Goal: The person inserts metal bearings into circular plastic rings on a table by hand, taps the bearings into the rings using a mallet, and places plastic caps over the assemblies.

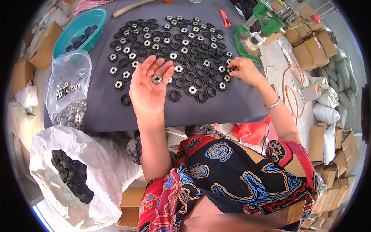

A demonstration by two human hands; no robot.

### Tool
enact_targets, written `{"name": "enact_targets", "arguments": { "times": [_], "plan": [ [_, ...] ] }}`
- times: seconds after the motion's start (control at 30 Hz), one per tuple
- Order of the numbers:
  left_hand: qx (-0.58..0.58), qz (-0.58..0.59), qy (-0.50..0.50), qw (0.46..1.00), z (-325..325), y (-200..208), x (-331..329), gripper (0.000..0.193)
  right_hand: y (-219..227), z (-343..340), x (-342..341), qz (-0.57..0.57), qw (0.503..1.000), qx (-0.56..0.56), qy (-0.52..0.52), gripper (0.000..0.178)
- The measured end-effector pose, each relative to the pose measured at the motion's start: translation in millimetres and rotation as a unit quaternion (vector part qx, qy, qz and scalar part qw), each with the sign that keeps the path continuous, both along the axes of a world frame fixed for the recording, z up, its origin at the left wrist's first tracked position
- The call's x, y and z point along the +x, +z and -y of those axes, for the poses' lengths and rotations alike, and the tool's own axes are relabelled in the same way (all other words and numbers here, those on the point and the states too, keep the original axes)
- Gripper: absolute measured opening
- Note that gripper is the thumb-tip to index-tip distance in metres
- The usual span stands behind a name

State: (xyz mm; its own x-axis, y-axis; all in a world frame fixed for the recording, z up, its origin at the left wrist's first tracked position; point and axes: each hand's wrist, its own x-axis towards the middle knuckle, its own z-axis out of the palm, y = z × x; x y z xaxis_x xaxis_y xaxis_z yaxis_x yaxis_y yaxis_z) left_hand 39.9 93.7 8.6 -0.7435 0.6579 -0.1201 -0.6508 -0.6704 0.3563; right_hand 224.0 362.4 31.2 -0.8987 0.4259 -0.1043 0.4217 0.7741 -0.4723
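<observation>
My left hand [150, 87] is held palm up over the near middle of the table, fingers slightly curled. A metal ball bearing [156, 79] lies in it, at the base of the fingers. At the right edge of the laid-out parts, my right hand [246, 71] pinches a small part among the black rings; fingers partly hide it, but it looks like a bearing. Many black rings [174, 96] cover the table in loose rows. Silvery bearings sit in a number of them, such as a bearing [192, 90] near the front; other rings have bare centres.
A teal basin [101, 17] with black rings stands at the far left. Nearer is a clear plastic bag [69, 69] of bearings. A white sack [104, 162] of black parts stands before the table. A red cutter [225, 19] and a green hand press [266, 21] are at the far right.
</observation>
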Motion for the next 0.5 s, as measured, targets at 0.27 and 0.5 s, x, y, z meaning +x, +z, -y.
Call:
{"name": "enact_targets", "arguments": {
  "times": [0.27,0.5],
  "plan": [
    [0.037,0.016,0.107,0.993,18,-5,-19,0.028,18,35,9,-0.103,0.99,0.093,-0.006,0.018],
    [-0.018,-0.047,0.193,0.98,30,9,-16,0.038,9,92,21,-0.216,0.972,-0.086,0.039,0.014]
  ]
}}
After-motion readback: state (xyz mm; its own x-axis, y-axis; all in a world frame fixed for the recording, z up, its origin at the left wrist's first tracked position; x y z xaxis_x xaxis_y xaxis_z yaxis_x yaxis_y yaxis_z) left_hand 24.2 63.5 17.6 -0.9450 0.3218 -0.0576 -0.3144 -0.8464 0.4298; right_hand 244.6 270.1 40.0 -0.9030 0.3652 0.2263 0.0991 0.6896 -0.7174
